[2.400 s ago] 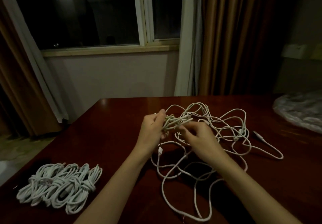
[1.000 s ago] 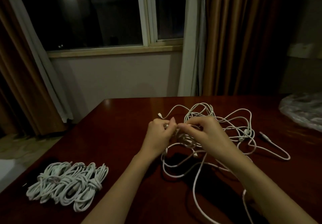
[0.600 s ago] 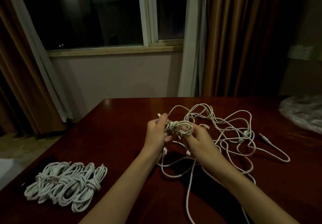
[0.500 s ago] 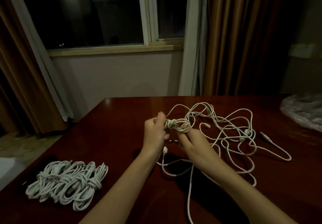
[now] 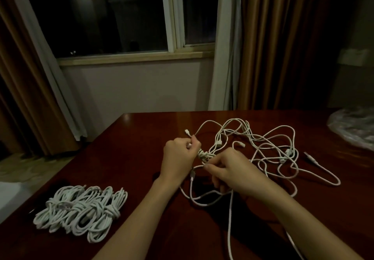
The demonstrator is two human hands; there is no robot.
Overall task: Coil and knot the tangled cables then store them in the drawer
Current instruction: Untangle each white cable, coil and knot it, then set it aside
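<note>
- Lying left of the small coil (image 5: 204, 155), near the table's (image 5: 141, 138) front-left edge: a heap of finished bundles (image 5: 82, 207), already coiled and knotted, well apart from both hands.
- Gripping the left end of the small coil with the left hand (image 5: 179, 158), fingers curled tight round the cable, a white plug (image 5: 187, 132) poking out just beyond the knuckles.
- Best keeping that left grip firm and fixed, as anchor, so loops do not spring loose while the knot tightens.
- Pinching the right end of the coil with the right hand (image 5: 232, 170), thumb and fingertips closed on a strand; pulling steadily outward rather than jerking, probably, to seat the wrap snugly.
- Trailing from the coil toward the near edge: one long strand (image 5: 229, 219), likely to drag or snag; worth watching before lifting.
- Spreading right of the coil: the loose tangle (image 5: 269, 150), several cables left to sort, so task seemingly around midway.
- Beyond the tangle, near the far right edge, a crinkled plastic bag (image 5: 352, 128).
- Open table between the coil and the bundles, room enough for setting the next one down; no drawer in view.
</note>
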